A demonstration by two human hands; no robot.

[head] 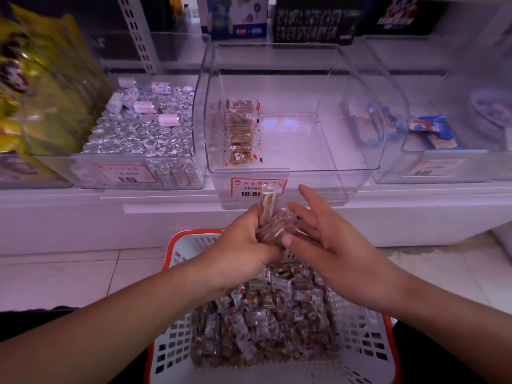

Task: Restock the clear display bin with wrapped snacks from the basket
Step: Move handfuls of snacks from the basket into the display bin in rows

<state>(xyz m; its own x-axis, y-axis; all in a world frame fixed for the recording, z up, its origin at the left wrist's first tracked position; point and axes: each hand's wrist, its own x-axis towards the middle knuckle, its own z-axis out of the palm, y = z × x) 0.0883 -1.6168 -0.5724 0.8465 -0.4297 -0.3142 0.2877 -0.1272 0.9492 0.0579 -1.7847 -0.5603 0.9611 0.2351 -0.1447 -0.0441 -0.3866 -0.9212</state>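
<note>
Left hand (243, 242) grips a bunch of wrapped snacks (273, 217), 1 packet standing up above the fist; right hand (329, 234), fingers straight and spread, touches the bunch from the right. Both are above the basket (368, 325), heaped with more snacks. Clear display bin (357, 106) lies just beyond: 1 row of packets (240, 134) along its left wall, bare floor rightward.

We find the yellow bags (33, 87) far left blurred and edge-cut; price tag (256, 187) partly hidden behind held snacks (273, 220); basket (368, 342) cropped below.
</note>
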